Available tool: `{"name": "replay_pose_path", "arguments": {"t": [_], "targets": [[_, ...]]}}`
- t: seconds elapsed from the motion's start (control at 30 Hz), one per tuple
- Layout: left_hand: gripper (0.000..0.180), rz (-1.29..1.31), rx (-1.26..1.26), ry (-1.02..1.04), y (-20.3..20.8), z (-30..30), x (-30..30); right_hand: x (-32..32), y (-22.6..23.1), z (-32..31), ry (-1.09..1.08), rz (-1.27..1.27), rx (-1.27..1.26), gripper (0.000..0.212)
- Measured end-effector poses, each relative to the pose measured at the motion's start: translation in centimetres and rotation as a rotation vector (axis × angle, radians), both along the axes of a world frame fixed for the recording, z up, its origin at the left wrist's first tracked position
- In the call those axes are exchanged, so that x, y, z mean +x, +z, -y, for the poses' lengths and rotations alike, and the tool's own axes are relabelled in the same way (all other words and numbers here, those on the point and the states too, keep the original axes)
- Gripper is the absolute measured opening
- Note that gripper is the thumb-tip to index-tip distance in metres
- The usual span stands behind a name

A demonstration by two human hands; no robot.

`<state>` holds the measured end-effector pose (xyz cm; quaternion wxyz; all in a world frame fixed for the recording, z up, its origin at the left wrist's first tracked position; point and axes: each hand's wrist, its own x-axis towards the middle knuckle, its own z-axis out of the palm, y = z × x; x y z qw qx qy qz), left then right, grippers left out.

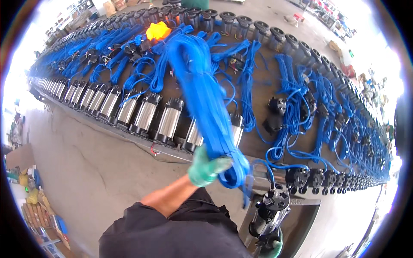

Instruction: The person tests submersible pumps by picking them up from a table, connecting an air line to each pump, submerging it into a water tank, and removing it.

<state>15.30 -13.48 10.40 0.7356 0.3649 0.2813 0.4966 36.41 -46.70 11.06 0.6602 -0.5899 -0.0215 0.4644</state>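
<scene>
Holding looped blue cable (206, 99), the green-gloved left hand (204, 167) should clear the black-ended steel cylinder (263, 219); whether the green-gloved right hand (277, 248) grips its near end is unclear.

Bright blue, with darker lines, is being shown by the big cable bundle (205, 99). Green is being worn on the left hand (204, 167) and the right hand (276, 247). Black and silver are being shown by the pump (266, 215), and silver middles with black ends are being shown by the motors (167, 122). Dark brown is being seen on the table (254, 147), grey on the floor (94, 159), and yellow-orange on the crumpled thing (158, 31).
</scene>
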Motion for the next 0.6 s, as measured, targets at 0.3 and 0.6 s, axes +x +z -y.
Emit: {"name": "replay_pose_path", "arguments": {"t": [0.3, 0.6], "targets": [[0.065, -0.016, 0.140, 0.604, 3.1, -6.6, -17.4, -1.2, 2.8, -22.6, 0.365, 0.183, 0.395, 0.097], [0.047, 0.471, 0.568, 0.650, 8.4, -15.8, -28.8, -3.1, 7.0, -42.8, 0.546, 0.359, 0.384, 0.079]]}}
